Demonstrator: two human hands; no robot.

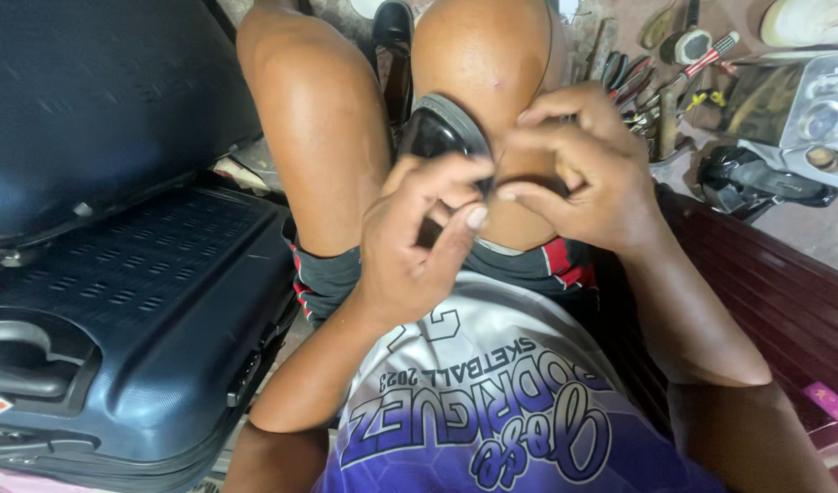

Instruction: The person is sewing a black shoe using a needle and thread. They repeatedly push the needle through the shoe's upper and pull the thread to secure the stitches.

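Both hands — left hand point(410, 242), right hand point(574, 173) — pinch a black wheel point(440, 128); dark suitcase point(118, 310) crowds beside, tools point(656, 87) beyond.

The round black wheel with grey rim point(440, 128) is half covered by the left hand point(417, 239) and right hand point(574, 173); the dark blue hard-shell suitcase point(127, 310) runs off the left edge; the far-right heap of hand tools point(661, 87) blurs together.
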